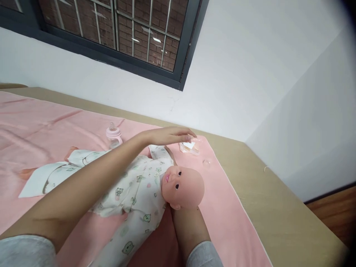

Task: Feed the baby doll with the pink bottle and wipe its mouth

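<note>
A bald baby doll (186, 187) in a white suit printed with small green bears lies on its back on a pink cloth (222, 222). My right forearm runs under its head and neck. The doll hides most or all of my right hand, and its fingers cannot be made out. Across the doll's body reaches my left arm. Beyond the doll's shoulder, my left hand (174, 135) is stretched out, fingers long and open, over a clear plastic packet (190, 147) with a white label. Whether the fingertips touch the packet is unclear.
A pink-collared baby bottle (113, 137) stands behind my left forearm. A small clear round piece (206, 162) lies near the cloth's right edge. The wooden tabletop (250, 185) meets a white wall (222, 92) below a barred window (144, 33).
</note>
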{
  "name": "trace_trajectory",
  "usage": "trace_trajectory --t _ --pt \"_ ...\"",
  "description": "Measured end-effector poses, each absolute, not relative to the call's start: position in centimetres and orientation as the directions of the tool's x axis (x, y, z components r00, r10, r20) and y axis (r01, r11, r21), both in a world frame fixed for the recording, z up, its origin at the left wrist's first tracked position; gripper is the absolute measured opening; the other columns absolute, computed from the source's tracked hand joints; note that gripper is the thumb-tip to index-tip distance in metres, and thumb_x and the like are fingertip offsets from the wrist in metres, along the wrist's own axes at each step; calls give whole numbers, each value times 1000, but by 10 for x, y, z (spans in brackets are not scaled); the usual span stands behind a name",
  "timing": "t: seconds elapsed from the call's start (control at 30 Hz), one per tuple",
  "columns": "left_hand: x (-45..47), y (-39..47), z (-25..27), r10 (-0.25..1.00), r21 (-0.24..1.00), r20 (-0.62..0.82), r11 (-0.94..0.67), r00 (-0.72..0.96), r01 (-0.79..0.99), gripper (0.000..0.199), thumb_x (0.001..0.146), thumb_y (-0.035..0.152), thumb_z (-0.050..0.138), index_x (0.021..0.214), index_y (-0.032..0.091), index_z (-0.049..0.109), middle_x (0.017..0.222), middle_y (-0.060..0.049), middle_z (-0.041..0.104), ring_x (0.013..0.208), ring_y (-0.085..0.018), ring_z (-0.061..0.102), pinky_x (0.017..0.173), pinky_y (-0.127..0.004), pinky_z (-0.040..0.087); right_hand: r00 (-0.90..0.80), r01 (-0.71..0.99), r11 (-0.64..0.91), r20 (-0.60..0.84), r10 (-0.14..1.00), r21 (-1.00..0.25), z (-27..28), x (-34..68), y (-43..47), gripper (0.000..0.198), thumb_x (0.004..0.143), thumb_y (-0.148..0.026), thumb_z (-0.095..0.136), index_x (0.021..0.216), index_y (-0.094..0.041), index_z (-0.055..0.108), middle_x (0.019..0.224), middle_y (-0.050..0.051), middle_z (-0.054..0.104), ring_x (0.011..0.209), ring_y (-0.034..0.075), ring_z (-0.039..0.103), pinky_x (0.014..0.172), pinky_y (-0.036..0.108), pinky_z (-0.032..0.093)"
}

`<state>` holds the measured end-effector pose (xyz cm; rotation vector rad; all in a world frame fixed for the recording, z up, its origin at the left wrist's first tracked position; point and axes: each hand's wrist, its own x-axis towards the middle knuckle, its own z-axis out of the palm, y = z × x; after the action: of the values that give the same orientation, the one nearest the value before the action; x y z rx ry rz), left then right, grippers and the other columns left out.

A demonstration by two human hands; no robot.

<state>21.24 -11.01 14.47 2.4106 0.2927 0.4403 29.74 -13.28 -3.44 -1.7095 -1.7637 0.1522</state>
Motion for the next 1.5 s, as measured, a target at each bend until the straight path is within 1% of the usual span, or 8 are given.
trace_trajectory --t 0.17,0.47,0.57,0.7,0.8,1.17,1.37,1.5 --pt "161 -104 129 630 674 491 -712 602 195 38 96 46 49 118 18 60 123 -7 61 114 -22 56 98 -30 44 306 692 -7 285 908 -722 -21 316 -155 33 54 -52 73 86 -46 69 84 0 69 103 37 66 57 43 57" --pt "64 -70 99 775 611 630 -456 -48 647 46 90 46 48 119 11 57 105 -9 66 73 -13 66 63 -25 45 332 857 -167 275 903 -488 3 302 -166 11 68 -37 69 66 -26 69 76 1 70 90 26 72 57 26 58" --pt "26 -50 83 847 349 527 -291 71 891 73 81 59 52 127 3 48 95 -11 69 68 -12 65 58 -25 38 382 906 -396 -114 917 -146 25 279 -160 12 65 -29 71 57 -22 66 68 1 68 78 25 74 61 28 59" --pt "0 -30 58 880 89 369 -355 300 931 98 71 67 56 139 0 34 82 -6 71 57 -12 65 51 -20 38 374 907 -112 -653 658 406 51 274 -173 20 48 -13 80 60 -26 70 78 -1 73 81 28 73 74 33 59" --pt "3 -27 47 876 133 324 -415 356 900 79 77 56 53 134 3 42 95 -7 72 69 -12 68 54 -18 42 578 778 -15 -708 405 627 63 276 -181 31 44 -7 80 67 -26 73 89 3 75 93 35 71 87 40 55" --pt "31 -40 37 878 215 394 -375 272 902 74 79 61 38 114 -1 57 87 -3 71 71 -8 64 57 -19 35 736 667 45 -666 123 744 54 273 -175 32 69 -20 69 100 -16 75 105 17 72 110 43 62 105 51 41" --pt "34 -46 57 887 217 436 -268 152 939 69 83 54 39 126 1 50 104 -9 68 90 -16 65 64 -23 41 774 622 -36 -607 179 782 62 268 -181 36 67 -17 70 103 -13 73 113 19 69 114 39 59 102 48 41" --pt "41 -64 87 854 486 481 -447 198 751 70 82 51 46 133 4 43 120 -9 62 102 -16 61 74 -26 45 728 673 -133 -622 288 727 66 268 -183 33 52 -6 77 83 -19 77 100 12 74 100 42 66 95 52 47"
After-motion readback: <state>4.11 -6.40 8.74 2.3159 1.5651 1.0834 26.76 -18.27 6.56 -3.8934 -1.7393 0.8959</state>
